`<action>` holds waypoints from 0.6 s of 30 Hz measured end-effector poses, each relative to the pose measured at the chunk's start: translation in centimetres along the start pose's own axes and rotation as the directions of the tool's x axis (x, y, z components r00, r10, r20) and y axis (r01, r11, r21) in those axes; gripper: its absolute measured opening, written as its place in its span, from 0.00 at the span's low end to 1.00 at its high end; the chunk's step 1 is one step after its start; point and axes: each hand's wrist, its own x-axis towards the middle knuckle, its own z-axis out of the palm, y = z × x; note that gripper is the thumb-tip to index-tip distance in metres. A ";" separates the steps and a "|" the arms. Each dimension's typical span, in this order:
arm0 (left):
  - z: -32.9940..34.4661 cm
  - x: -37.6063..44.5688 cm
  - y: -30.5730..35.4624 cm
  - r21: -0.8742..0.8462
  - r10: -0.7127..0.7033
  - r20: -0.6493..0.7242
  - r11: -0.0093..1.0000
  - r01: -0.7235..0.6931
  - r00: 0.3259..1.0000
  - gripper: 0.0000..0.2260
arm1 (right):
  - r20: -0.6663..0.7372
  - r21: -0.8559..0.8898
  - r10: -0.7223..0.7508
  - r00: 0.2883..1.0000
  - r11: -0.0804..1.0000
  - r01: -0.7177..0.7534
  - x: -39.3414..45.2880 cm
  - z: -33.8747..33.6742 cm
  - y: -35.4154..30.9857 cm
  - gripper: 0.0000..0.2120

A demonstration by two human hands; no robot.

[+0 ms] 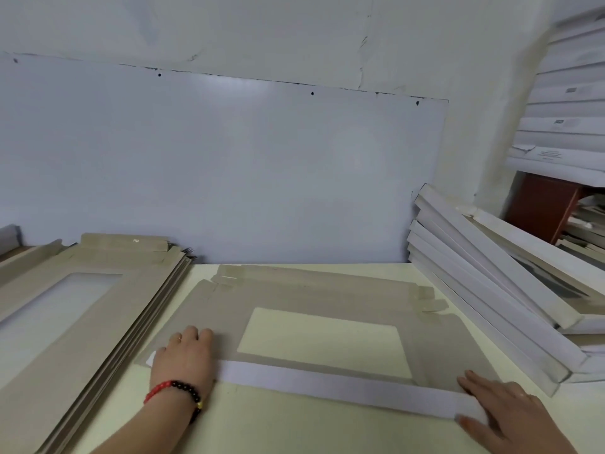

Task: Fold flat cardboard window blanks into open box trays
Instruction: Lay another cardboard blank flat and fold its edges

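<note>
**Near flap folded over and pressed; three sides left flat**

Pressure is applied by both hands to the one blank being worked. The left hand (185,353) is laid palm-down, fingers together and only slightly bent, on the left end of the white near flap (343,389); nothing is gripped by it. A red and black bead bracelet (176,393) is worn on that wrist. The right hand (510,412) is spread flat over the flap's right end, thumb at the near edge, fingers reaching onto the grey board beyond; nothing is held by it either.

Between the two hands the flap is seen turned over onto the grey face of the cardboard window blank (327,299), its white underside showing as a long strip. The blank is spread on the pale table (294,430), extending away from both hands toward the wall, with its rectangular window (324,342) just beyond the strip and between the hands.

Progress is judged to be early for this piece: only the near long flap has been creased over, while the far flap and the tabbed corners (432,303) beyond the right hand are lying flat, and no walls have been raised.

Outward to the left of the left hand, a stack of flat blanks (98,306) is waiting, so much work is judged to remain. Beyond the right hand, finished white trays (491,290) are leaned in a slanting pile.
</note>
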 end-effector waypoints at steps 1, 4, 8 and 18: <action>0.2 -0.2 0.7 -0.051 -0.033 0.012 0.998 0.033 0.999 0.10 | -0.027 0.043 -0.007 1.000 0.999 0.008 -0.7 -0.3 -0.2 0.28; 0.7 -0.9 3.5 -0.171 -0.023 0.001 0.985 0.023 1.000 0.12 | -0.107 0.032 0.030 0.994 0.999 -0.027 -2.3 0.0 -0.9 0.32; 1.8 -2.0 8.0 -0.222 0.124 0.018 0.968 -0.117 0.992 0.18 | -0.177 -0.006 -0.009 0.984 1.000 0.008 -3.0 -0.6 -2.4 0.31; 0.8 -3.5 14.7 -0.352 -0.009 0.150 0.934 0.062 0.989 0.22 | -0.239 0.275 -0.089 0.967 0.949 0.156 -2.4 -0.3 -6.9 0.26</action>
